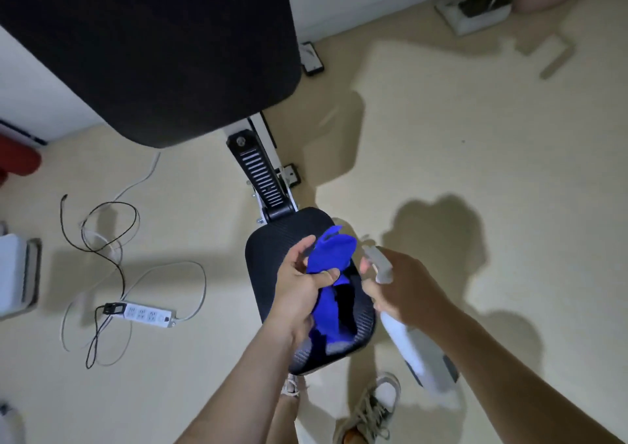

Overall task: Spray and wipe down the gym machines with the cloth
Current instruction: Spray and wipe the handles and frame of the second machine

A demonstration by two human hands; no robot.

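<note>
L hand (299, 287), center of the frame, grips a blue cloth (331, 256). Thumb and fingers are curled round the bunched middle, w/ 1 end sticking up toward the top of the frame and the rest hanging below the palm. R hand (404, 287), just right of center, is wrapped round the neck of a white spray bottle (418, 355). The nozzle points toward the cloth, and the bottle body angles down toward lower right. Can't tell if a finger is on the trigger; it's blurred. The 2 hands are near each other but not touching.

Both are held above the small black seat pad (292, 226) of a gym machine. A ribbed black adjuster bracket (265, 178) runs from the seat up to the big black back pad (153, 53), which fills the upper left.

On the beige floor (441, 138) at lower left lies a white power strip (149, 314) w/ a black plug in it, among loops of black and white cables (102, 233). At bottom center, 2 pale lace-up shoes (373, 406) stand by the seat.
</note>
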